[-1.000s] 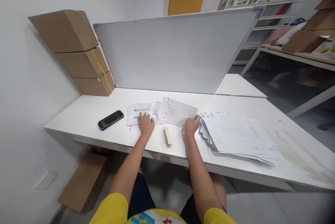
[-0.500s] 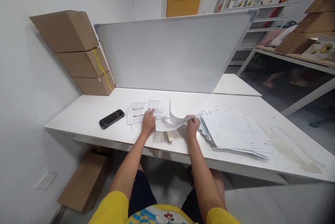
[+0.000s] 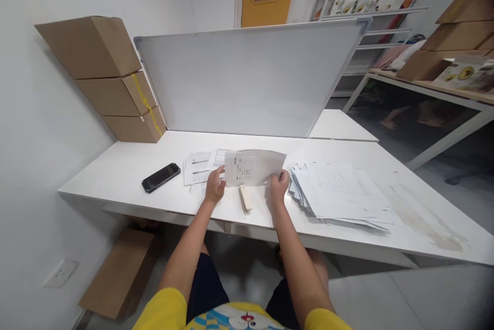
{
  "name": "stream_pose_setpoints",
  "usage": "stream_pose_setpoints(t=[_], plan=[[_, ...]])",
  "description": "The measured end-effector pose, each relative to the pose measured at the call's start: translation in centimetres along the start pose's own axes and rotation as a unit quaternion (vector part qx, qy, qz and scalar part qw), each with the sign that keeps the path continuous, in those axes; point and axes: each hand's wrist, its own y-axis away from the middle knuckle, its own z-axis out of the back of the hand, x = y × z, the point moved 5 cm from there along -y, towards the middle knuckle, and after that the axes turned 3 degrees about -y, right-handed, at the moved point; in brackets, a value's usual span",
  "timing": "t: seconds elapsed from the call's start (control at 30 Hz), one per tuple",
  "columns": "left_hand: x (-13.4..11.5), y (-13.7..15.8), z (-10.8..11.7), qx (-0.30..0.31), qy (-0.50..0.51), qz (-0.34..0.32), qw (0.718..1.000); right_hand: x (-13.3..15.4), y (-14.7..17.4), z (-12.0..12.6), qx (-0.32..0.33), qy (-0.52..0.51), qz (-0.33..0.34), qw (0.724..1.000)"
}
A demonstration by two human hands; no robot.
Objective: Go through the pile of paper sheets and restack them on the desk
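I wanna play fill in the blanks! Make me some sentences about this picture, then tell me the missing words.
1. Between the left hand and the right hand is a sheet of ____.
2. The phone lies to the ____ of the stapler.
3. The stack of boxes beside the whiteboard is ____ boxes high.
4. The sleeves are ____.

Missing words: paper, left, three, yellow.

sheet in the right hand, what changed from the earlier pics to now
The sheet has been raised more upright. The left hand came off the smaller paper pile to the sheet's left edge. The right hand kept its hold; stapler, phone and larger paper pile stayed put.
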Motion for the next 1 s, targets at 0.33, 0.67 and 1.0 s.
stream_pose_setpoints(t=[0.33, 0.67, 1.0], plan=[[0.0, -1.7, -0.4, 0.0, -0.079, 0.023, 0.997, -0.6, -0.3, -0.7, 0.049, 0.015, -0.015, 0.999], [-0.4, -1.8, 0.5, -0.036, -0.083, 0.019, 0.996, -1.7, 0.9, 0.0, 0.108, 0.062, -0.05, 0.991], [-1.2, -1.4, 0.8, -0.05, -0.054, -0.016, 0.997, -1.0, 4.7, 10.3, 0.082, -0.061, -0.1, 0.99]])
